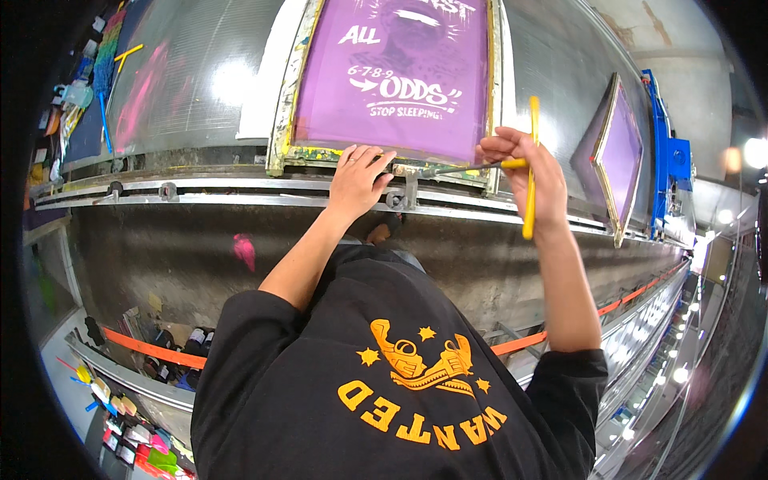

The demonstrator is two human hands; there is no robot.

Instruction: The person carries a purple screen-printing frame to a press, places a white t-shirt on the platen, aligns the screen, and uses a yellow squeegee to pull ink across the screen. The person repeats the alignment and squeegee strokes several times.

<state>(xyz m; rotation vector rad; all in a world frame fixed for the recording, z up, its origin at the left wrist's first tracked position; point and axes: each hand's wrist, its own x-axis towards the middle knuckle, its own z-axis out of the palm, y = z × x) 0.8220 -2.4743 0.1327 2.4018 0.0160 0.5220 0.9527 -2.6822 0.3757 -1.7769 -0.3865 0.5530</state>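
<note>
A purple screen (328, 88) with white graphics sits in a worn, paint-marked metal frame (280, 144). My left hand (358, 178) rests on the frame's lower edge, fingers spread and apart. My right hand (532, 178), at the frame's lower right corner, holds a yellow T-handled tool (534, 112). Its dark shaft points left toward a metal bracket (411, 188) on the rail below the frame; whether the tip is seated there, I cannot tell.
A second purple screen (620, 152) leans at the right beside blue equipment (678, 164). A metal rail (144, 194) runs along the table edge (192, 144). Coloured tools (104, 96) lie at far left. An orange bar (152, 350) runs behind me, near piled containers.
</note>
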